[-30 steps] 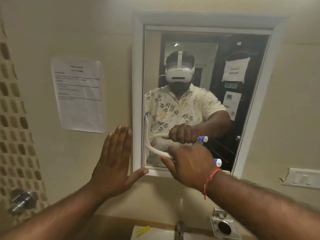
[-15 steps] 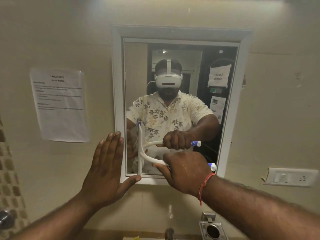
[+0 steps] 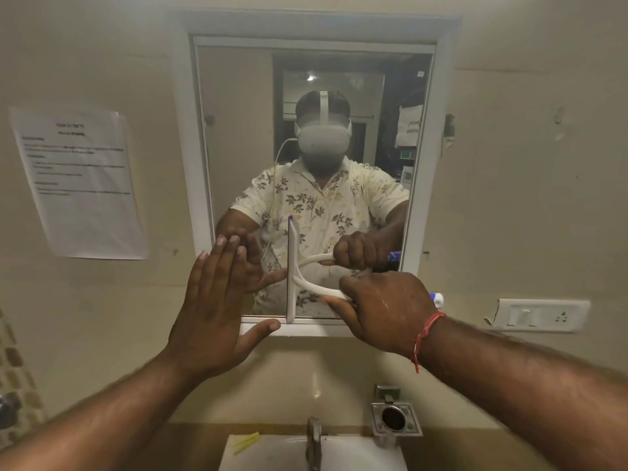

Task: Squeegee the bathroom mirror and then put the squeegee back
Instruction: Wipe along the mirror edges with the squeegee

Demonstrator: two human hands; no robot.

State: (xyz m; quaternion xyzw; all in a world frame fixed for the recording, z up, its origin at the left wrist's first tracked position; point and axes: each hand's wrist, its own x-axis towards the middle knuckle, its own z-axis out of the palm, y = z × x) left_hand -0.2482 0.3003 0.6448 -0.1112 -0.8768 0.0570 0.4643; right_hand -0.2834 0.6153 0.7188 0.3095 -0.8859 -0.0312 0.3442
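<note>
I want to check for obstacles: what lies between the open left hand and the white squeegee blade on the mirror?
In the head view, only bare mirror glass separates the left hand from the white squeegee blade.

Dim, warm yellowish indoor light; no strong shadows on the wall [image 3: 509, 198]; a small ceiling lamp shows as a bright spot reflected in the mirror [image 3: 310, 77]; faint sheen on the tile above the tap [image 3: 314, 436]; wide-angle bending at the edges; paper notice [image 3: 80, 185] text soft, unreadable; overall slightly hazy.
</note>
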